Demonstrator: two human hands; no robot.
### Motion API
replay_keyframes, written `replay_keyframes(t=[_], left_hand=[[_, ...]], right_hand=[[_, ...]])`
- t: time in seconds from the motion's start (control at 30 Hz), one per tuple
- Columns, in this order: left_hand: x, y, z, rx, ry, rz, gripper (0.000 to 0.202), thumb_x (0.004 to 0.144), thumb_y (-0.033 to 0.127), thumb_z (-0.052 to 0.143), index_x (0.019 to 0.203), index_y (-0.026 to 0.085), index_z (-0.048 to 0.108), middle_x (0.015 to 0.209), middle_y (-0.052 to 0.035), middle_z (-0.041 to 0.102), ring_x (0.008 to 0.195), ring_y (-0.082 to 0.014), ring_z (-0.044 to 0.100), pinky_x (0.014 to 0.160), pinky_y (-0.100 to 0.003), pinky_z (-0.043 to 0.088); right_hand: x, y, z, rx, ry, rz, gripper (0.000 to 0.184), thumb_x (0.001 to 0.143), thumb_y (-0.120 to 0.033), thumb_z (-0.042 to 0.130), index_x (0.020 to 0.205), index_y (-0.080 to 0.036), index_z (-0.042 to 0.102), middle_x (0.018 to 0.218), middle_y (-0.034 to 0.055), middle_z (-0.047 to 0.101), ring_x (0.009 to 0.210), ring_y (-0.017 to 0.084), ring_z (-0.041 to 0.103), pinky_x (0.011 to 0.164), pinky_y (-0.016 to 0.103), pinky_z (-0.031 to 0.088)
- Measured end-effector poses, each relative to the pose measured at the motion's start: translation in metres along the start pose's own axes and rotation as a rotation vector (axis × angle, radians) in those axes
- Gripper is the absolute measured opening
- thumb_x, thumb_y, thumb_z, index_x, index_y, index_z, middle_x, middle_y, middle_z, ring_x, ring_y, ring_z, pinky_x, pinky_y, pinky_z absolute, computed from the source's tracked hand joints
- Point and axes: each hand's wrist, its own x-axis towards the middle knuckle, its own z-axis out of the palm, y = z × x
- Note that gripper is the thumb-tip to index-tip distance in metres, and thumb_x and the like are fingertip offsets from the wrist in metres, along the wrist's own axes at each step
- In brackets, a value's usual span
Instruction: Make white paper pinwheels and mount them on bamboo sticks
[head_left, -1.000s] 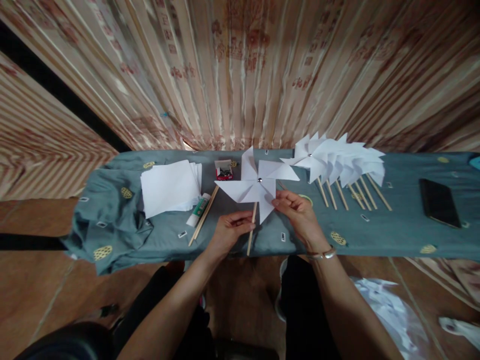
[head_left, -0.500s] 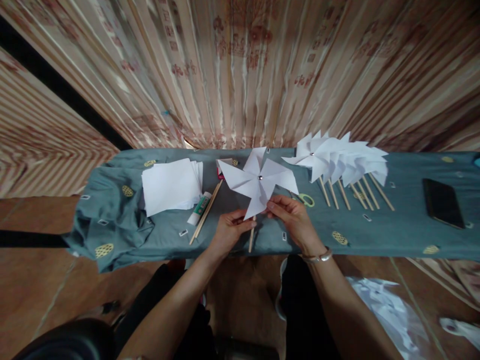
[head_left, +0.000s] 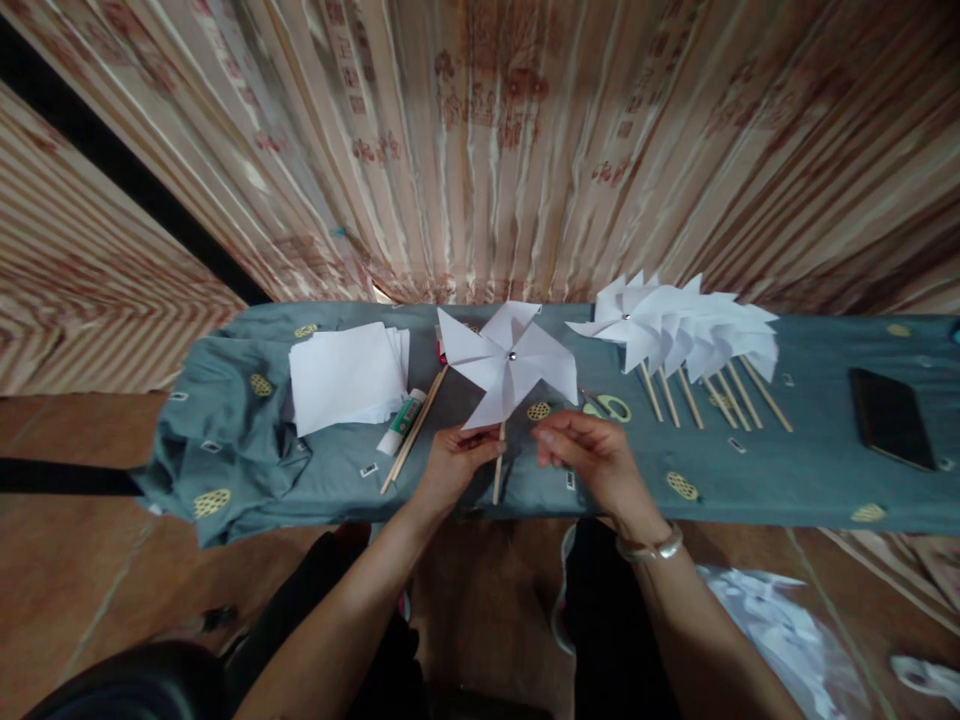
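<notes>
well — left hand (head_left: pixel 459 462) grips pinwheel (head_left: pixel 511 360) — right hand (head_left: pixel 591 455) nearby

This looks like a room in a home, used for handicraft, rather than a proper workshop. A long printed curtain (head_left: pixel 487 150) hangs in folds behind a narrow bench (head_left: pixel 787 480), which is draped in a patterned cloth (head_left: pixel 240 430), bunched up at the left end. Large tiles cover the floor (head_left: pixel 97 560). Simple craft things are about: paper (head_left: pixel 345 375), a glue stick (head_left: pixel 400 422), scissors (head_left: pixel 615 407) and a white pinwheel (head_left: pixel 540 365).
</notes>
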Motion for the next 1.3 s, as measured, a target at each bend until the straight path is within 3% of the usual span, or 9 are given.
replay_keyframes(t=[0.13, 0.23, 0.4, 0.67, 1.0, 1.3], left_hand=[[0.001, -0.003, -0.001, -0.020, 0.017, -0.023, 0.029, 0.049, 0.024, 0.087, 0.077, 0.019, 0.080, 0.078, -0.0023, 0.077, 0.074, -0.0176, 0.067, 0.080, -0.032, 0.053], [0.001, -0.005, 0.000, -0.024, 0.012, -0.042, 0.029, 0.048, 0.023, 0.086, 0.076, 0.019, 0.080, 0.076, -0.0024, 0.077, 0.071, -0.0169, 0.066, 0.076, -0.031, 0.053], [0.001, -0.005, 0.004, -0.044, -0.002, -0.052, 0.028, 0.046, 0.022, 0.087, 0.073, 0.019, 0.080, 0.072, -0.0016, 0.076, 0.067, -0.0154, 0.064, 0.074, -0.029, 0.052], [0.000, -0.005, 0.002, -0.050, 0.022, -0.031, 0.035, 0.049, 0.024, 0.089, 0.083, 0.019, 0.080, 0.079, -0.0033, 0.077, 0.071, -0.0165, 0.066, 0.077, -0.032, 0.053], [-0.001, -0.001, 0.004, -0.068, 0.076, -0.028, 0.033, 0.050, 0.023, 0.087, 0.082, 0.018, 0.080, 0.083, -0.0046, 0.077, 0.076, -0.0185, 0.068, 0.084, -0.035, 0.054], [0.000, -0.001, 0.006, -0.076, 0.017, 0.011, 0.030, 0.051, 0.028, 0.087, 0.079, 0.018, 0.080, 0.078, -0.0030, 0.076, 0.076, -0.0185, 0.066, 0.082, -0.033, 0.052]], right_hand=[[0.007, 0.001, -0.027, 0.037, 0.407, -0.112, 0.023, 0.070, -0.043, 0.081, 0.075, -0.022, 0.072, 0.059, -0.0013, 0.067, 0.054, 0.011, 0.057, 0.053, 0.024, 0.044], [0.014, 0.009, -0.041, -0.015, 0.572, -0.160, 0.028, 0.064, -0.038, 0.084, 0.084, -0.022, 0.073, 0.073, -0.0003, 0.072, 0.067, 0.013, 0.064, 0.066, 0.027, 0.051], [0.017, 0.020, -0.038, -0.057, 0.502, -0.127, 0.032, 0.066, -0.038, 0.084, 0.092, -0.023, 0.073, 0.084, 0.0011, 0.075, 0.078, 0.015, 0.067, 0.080, 0.033, 0.053], [0.012, 0.017, -0.017, 0.091, 0.373, -0.007, 0.034, 0.062, -0.043, 0.085, 0.087, -0.024, 0.071, 0.078, 0.0005, 0.075, 0.071, 0.017, 0.067, 0.070, 0.032, 0.054], [0.009, 0.015, 0.013, 0.204, 0.272, 0.131, 0.041, 0.054, -0.047, 0.089, 0.082, -0.024, 0.069, 0.064, -0.0033, 0.067, 0.061, 0.014, 0.061, 0.063, 0.029, 0.051], [0.009, 0.014, 0.031, 0.155, 0.159, 0.130, 0.041, 0.059, -0.052, 0.084, 0.080, -0.022, 0.068, 0.068, 0.0000, 0.070, 0.057, 0.012, 0.057, 0.058, 0.027, 0.048]])
